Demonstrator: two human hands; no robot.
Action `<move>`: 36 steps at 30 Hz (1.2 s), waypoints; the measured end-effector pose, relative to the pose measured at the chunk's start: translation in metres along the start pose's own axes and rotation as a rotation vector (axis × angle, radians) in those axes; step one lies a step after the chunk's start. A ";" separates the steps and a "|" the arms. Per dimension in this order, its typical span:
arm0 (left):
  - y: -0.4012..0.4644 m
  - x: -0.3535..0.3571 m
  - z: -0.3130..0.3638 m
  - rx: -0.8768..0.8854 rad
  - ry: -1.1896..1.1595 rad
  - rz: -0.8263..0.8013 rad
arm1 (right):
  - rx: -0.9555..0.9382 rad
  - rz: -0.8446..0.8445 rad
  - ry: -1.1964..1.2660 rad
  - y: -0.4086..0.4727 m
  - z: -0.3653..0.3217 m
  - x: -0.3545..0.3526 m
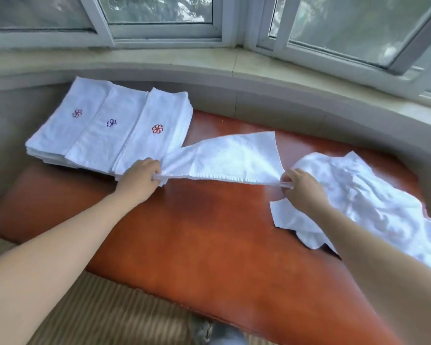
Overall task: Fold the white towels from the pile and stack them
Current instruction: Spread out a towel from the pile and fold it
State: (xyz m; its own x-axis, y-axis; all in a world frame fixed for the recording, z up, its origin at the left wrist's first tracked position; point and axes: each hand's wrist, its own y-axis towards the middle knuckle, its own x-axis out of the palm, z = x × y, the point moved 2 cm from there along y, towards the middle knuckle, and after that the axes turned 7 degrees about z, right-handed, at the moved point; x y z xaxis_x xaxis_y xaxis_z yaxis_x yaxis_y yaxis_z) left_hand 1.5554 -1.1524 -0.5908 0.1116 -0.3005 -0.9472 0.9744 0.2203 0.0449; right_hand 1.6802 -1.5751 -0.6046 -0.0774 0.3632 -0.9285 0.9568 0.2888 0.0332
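towel (230, 155) in work is stretched between the two hands above the red-brown table (209, 232), its near edge pulled tight and the rest of the cloth lying away from the person toward the window sill (234, 63). left hand (138, 176) pinches one corner of this edge, just beside the folded towels (110, 130), which lie in three overlapping stacks at the far left of the table, each with a small flower mark on top. right hand (300, 189) pinches the other corner, its fingers curled round the cloth, over the pile (358, 195) of crumpled towels at the right. i judge the step in hand is the spreading of one towel taken from the pile, before the first fold. the next move, i think, calls for keeping both corners held, laying the towel flat on the bare middle of the table, and then bringing edge to edge evenly. several towels look still unfolded.
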 end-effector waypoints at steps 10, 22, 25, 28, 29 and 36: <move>-0.178 0.163 -0.039 0.061 0.148 -0.552 | -0.062 -0.553 -0.235 -0.181 0.063 0.147; -0.133 0.094 -0.053 -0.279 -0.210 -0.748 | 0.341 -0.727 0.198 -0.134 0.052 0.075; -0.102 0.082 -0.062 -0.476 -0.504 -0.490 | 0.493 -0.485 0.449 -0.099 0.056 0.065; -0.079 0.092 -0.062 -0.607 -0.674 -0.335 | 0.606 -0.323 0.608 -0.068 0.063 0.080; -0.072 0.099 -0.063 -0.632 -0.701 -0.299 | 0.634 -0.288 0.643 -0.059 0.065 0.089; -0.042 0.160 -0.079 -0.686 -0.641 -0.234 | 0.674 -0.229 0.565 -0.030 0.081 0.153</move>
State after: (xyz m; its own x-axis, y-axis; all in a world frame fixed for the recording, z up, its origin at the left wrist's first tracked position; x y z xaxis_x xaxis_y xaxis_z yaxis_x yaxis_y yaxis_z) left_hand 1.5169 -1.1363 -0.7694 0.2122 -0.8104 -0.5462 0.6826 0.5229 -0.5106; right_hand 1.6623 -1.5998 -0.7780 -0.2412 0.7923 -0.5604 0.8485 -0.1081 -0.5180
